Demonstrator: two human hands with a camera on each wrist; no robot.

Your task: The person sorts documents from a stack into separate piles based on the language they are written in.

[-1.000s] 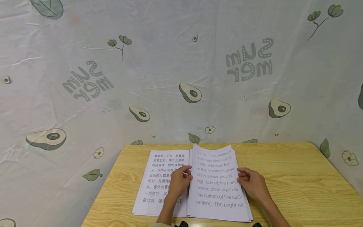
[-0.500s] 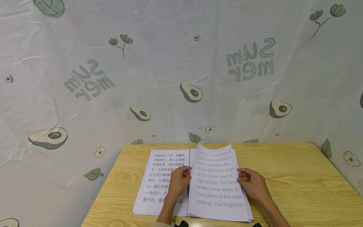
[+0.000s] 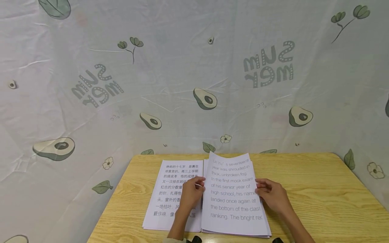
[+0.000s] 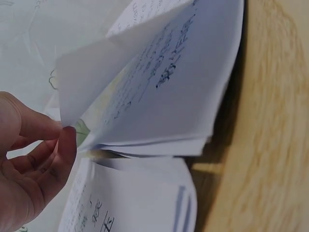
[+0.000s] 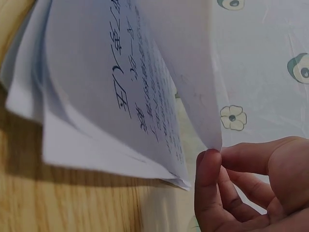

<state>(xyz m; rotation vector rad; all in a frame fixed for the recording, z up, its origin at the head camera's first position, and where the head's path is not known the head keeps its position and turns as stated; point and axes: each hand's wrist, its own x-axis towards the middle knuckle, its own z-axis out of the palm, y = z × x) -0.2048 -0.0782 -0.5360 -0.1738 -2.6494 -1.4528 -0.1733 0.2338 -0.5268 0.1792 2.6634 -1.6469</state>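
Pinching a raised English-text sheet (image 3: 231,196) by opposite edges, left hand (image 3: 191,194) and right hand (image 3: 274,196); Chinese-text pages (image 3: 167,195) alongside on the worktop (image 3: 322,192).

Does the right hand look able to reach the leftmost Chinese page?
Probably not: the right hand pinches the English sheet, which lies between it and the Chinese page; the left hand partly covers that page.
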